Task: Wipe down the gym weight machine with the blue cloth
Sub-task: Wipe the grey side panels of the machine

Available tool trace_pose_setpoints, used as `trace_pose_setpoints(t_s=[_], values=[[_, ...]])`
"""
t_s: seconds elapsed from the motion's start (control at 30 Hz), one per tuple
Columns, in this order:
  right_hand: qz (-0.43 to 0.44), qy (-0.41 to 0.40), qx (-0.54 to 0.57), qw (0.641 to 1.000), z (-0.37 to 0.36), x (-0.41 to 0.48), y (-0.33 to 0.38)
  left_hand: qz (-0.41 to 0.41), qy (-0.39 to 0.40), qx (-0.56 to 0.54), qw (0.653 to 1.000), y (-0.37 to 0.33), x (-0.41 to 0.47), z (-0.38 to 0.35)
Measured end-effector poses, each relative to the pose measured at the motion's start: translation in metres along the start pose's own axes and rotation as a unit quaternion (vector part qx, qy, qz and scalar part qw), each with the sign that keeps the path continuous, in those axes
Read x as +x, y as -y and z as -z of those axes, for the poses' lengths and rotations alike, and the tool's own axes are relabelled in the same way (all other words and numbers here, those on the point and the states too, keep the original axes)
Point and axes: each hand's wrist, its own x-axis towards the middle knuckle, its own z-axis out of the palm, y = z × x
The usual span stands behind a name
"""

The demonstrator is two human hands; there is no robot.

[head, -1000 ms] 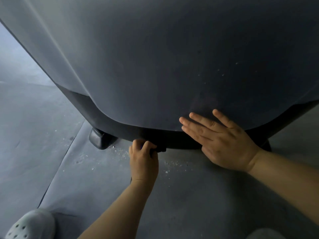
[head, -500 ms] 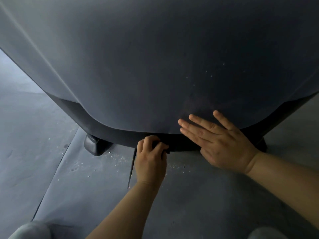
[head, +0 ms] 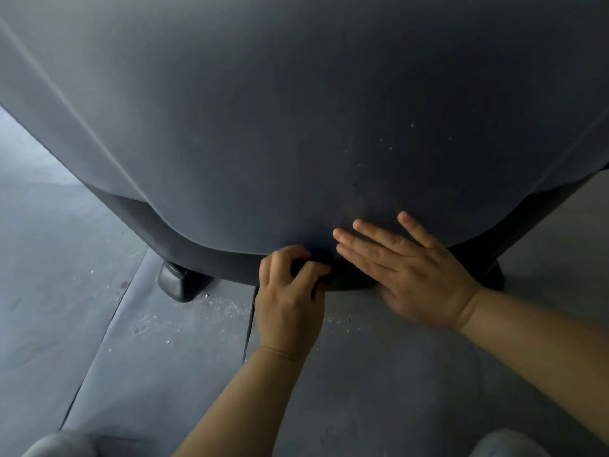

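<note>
Grey floor mats (head: 164,357) are lying beneath the machine cover (head: 296,127); left hand (head: 290,298) is clutching a dark cloth (head: 317,285) at its rim, right hand (head: 415,268) is pressing flat, fingers straight.

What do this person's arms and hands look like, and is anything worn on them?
The left hand and right hand are bare: no gloves, rings, watch or bracelet show. The left forearm and right forearm are uncovered too, no sleeve in view.

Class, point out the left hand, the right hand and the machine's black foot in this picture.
left hand (head: 288,301), head view, back of the hand.
right hand (head: 420,275), head view, back of the hand.
machine's black foot (head: 179,283), head view, its front face.
</note>
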Motion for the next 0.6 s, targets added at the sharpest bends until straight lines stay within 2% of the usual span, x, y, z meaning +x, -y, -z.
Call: trace_pose_setpoints(t_s=[0.13,0.23,0.4,0.47,0.6], values=[[0.003,0.010,-0.002,1.000,0.006,0.001,0.001,0.053,0.118,0.032,0.991,0.037,-0.034,-0.014],[-0.004,0.029,0.012,0.999,0.009,-0.002,0.002,0.055,0.183,0.042,0.981,0.047,-0.050,-0.025],[-0.006,0.068,0.025,0.997,0.012,-0.006,0.002,0.084,0.306,0.023,0.948,0.054,-0.076,-0.036],[-0.004,0.092,0.029,0.995,0.017,-0.005,0.002,0.080,0.292,-0.001,0.953,0.044,-0.071,-0.029],[-0.018,0.133,0.087,0.987,0.037,-0.004,0.002,0.044,0.176,-0.079,0.980,-0.005,-0.028,-0.001]])
